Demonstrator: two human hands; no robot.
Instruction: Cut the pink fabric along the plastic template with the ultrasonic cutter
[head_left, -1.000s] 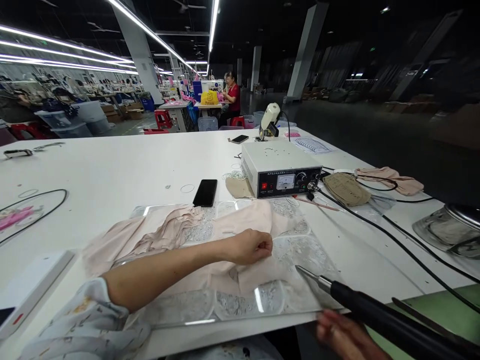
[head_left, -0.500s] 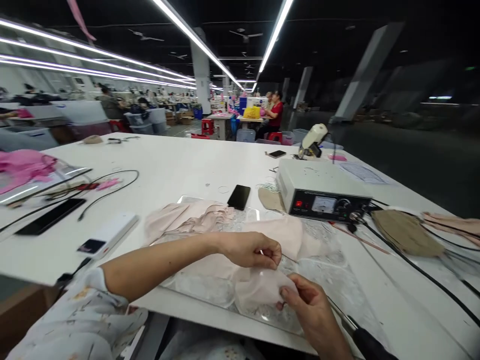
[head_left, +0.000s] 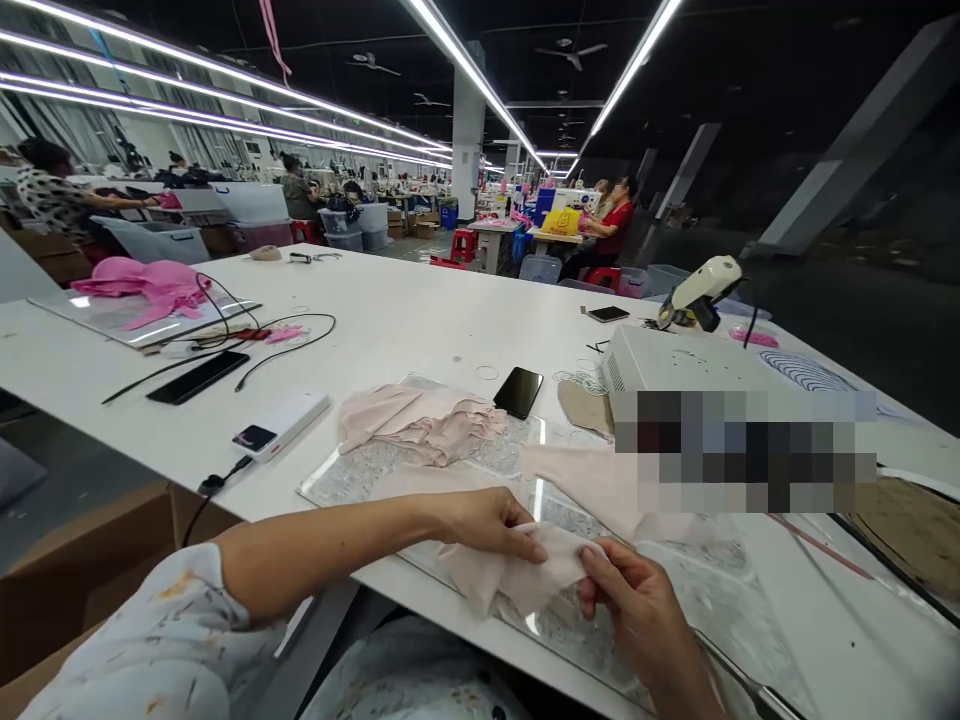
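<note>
Between my two hands a thin pale pink fabric piece is stretched just above the clear glass-like board. My left hand pinches its upper edge between thumb and fingers. At the right end, my right hand grips the fabric with thumb and forefinger. Beyond the hands lie a heap of pale pink fabric pieces and another flat pale pink piece. A metal-shafted tool lies by my right wrist, its handle cut off by the frame.
A grey box unit, front blurred out, stands at right. A black phone, a white power bank and a dark phone-like slab with cables lie around the board. Pink cloth lies at far left. Co-workers sit in the background.
My left hand, earlier pinched above the fabric piece, has come down onto its edge. The fabric is now drawn taut between both hands. The view has turned left.
</note>
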